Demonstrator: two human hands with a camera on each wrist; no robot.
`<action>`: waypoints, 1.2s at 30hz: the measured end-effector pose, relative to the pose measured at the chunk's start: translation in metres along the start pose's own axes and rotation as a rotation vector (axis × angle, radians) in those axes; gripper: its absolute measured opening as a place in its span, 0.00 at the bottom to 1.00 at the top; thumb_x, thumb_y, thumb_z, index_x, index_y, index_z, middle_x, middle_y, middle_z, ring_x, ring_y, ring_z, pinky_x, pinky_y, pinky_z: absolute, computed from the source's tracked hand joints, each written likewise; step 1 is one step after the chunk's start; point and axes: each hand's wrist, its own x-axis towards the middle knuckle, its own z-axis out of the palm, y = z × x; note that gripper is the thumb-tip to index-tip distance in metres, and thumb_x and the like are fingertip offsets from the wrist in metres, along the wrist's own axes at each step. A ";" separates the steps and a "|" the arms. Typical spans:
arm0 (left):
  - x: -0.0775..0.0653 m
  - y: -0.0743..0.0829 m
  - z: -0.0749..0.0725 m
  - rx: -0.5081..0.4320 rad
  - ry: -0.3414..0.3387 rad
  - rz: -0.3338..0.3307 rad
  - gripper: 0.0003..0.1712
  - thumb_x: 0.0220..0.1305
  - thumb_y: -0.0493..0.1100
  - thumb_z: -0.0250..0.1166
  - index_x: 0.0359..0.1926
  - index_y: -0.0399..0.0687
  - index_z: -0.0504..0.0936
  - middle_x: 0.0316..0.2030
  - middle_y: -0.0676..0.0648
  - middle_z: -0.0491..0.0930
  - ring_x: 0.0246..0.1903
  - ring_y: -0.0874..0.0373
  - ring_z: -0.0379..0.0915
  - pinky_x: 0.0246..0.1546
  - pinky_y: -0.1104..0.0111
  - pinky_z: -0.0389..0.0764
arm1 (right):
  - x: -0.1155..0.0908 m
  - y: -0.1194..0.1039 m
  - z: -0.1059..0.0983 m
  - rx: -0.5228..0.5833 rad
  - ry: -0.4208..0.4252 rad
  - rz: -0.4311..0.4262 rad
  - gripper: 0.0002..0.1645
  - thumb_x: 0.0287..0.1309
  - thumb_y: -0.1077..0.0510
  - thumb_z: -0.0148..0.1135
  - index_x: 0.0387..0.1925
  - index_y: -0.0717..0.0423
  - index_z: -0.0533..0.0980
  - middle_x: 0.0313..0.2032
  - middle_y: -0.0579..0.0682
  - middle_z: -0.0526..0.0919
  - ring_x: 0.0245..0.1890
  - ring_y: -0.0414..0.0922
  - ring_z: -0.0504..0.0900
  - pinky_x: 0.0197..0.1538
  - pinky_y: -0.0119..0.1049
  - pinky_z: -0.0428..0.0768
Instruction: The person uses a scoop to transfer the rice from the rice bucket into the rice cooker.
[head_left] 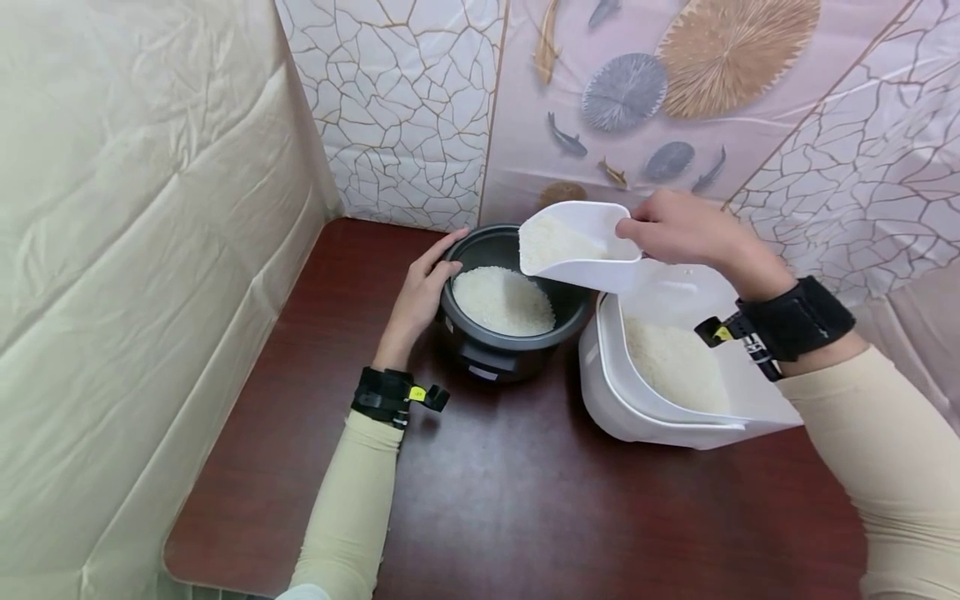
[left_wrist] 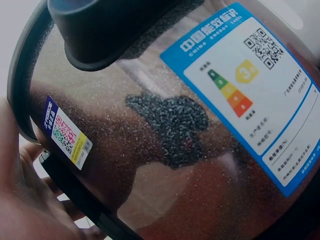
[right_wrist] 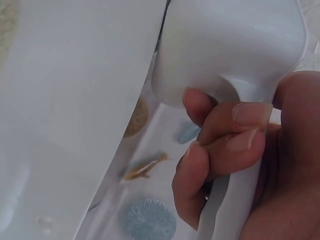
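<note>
My right hand (head_left: 686,229) grips the handle of a white plastic scoop (right_wrist: 230,45); in the right wrist view the fingers (right_wrist: 227,155) curl round that handle. Uncooked white rice (head_left: 558,243) lies in the scoop, which is held over the right side of a dark rice cooker (head_left: 487,354), its mouth tipped slightly left. More rice (head_left: 504,302) covers the bottom of the lidless cooker. At the cooker's left rim is my left hand (head_left: 420,300), thumb at the rim and fingers along the side. The left wrist view shows the cooker's glossy, labelled side.
A white rice bin (head_left: 611,400) stands right beside the cooker, its translucent lid raised at the back, with rice (head_left: 675,367) inside. Everything stands on a dark red-brown table (head_left: 480,517). Patterned cloth (head_left: 412,108) hangs behind, and cream cloth (head_left: 150,250) hangs at the left.
</note>
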 end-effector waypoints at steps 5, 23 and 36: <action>0.001 0.002 0.003 0.003 -0.008 0.002 0.28 0.80 0.45 0.53 0.76 0.67 0.75 0.74 0.60 0.70 0.69 0.58 0.72 0.70 0.52 0.68 | 0.002 -0.001 0.004 -0.010 0.032 -0.008 0.32 0.75 0.45 0.47 0.12 0.49 0.68 0.14 0.44 0.69 0.20 0.48 0.70 0.30 0.41 0.67; -0.008 0.006 0.001 0.030 0.010 -0.035 0.28 0.81 0.45 0.52 0.77 0.66 0.73 0.75 0.56 0.70 0.70 0.55 0.70 0.70 0.50 0.67 | 0.002 -0.017 0.024 -0.006 0.070 0.039 0.30 0.73 0.46 0.47 0.12 0.48 0.67 0.15 0.45 0.67 0.20 0.49 0.70 0.29 0.42 0.66; -0.017 0.039 0.011 0.041 -0.023 -0.076 0.30 0.81 0.39 0.49 0.79 0.55 0.70 0.77 0.50 0.67 0.72 0.51 0.68 0.70 0.51 0.67 | -0.004 -0.014 0.030 -0.072 0.143 0.130 0.29 0.73 0.45 0.43 0.16 0.50 0.73 0.23 0.52 0.76 0.30 0.54 0.79 0.36 0.51 0.75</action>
